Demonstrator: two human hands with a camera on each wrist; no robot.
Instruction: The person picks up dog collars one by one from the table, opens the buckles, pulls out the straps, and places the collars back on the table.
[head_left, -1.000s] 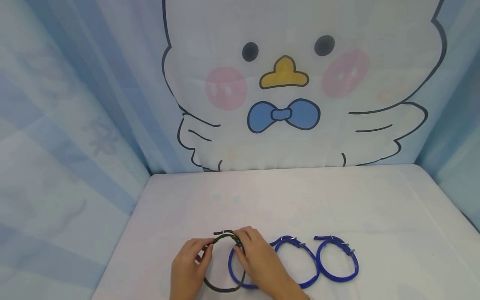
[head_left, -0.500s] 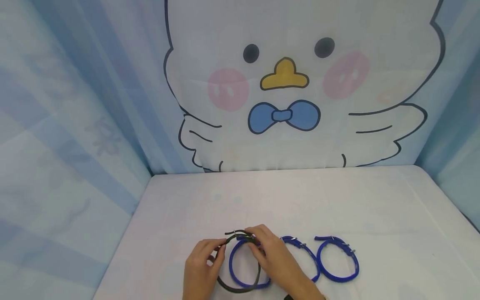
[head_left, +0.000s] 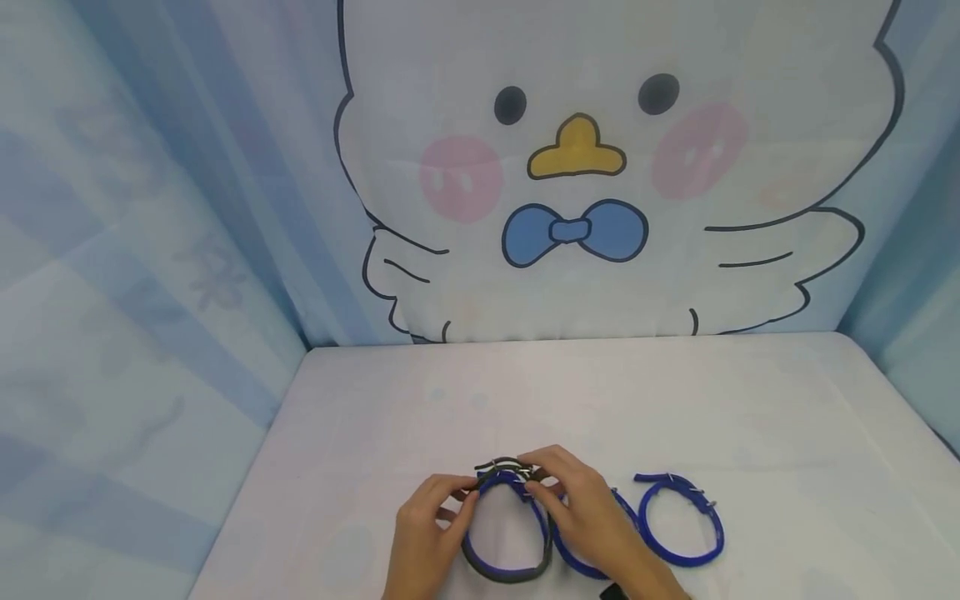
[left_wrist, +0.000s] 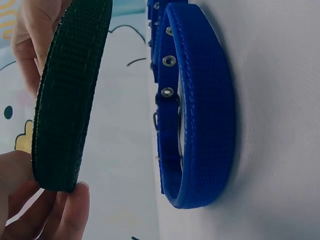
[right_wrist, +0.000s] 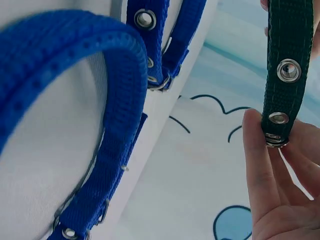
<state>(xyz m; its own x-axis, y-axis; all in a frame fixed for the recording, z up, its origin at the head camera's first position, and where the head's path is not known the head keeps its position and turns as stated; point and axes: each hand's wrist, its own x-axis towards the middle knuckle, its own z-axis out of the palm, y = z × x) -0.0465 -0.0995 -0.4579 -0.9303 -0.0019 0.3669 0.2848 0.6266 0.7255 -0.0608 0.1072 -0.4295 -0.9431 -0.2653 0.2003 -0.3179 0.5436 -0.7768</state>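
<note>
A dark green webbing collar [left_wrist: 70, 100] with metal eyelets is held up in both hands, above the table. My left hand [head_left: 431, 529] pinches its left side between thumb and fingers. My right hand [head_left: 588, 504] pinches it near the buckle end; eyelets [right_wrist: 288, 71] show there in the right wrist view. From the head view it overlaps the leftmost blue collar [head_left: 510, 477], which stands on its edge below. A middle blue collar [head_left: 577, 567] is partly hidden behind my right hand. Farther right stands another buckled blue collar [head_left: 678, 558].
A white cloth covers the table [head_left: 570, 400]. Behind it hangs a curtain [head_left: 570, 300] printed with a cartoon bird, and pale blue drapes [head_left: 135, 333] close in the sides. A small black object [head_left: 612, 592] shows by my right wrist.
Both hands have carried the green collar rightward, from left of the leftmost blue collar to over it. The blue collars have stayed in place.
</note>
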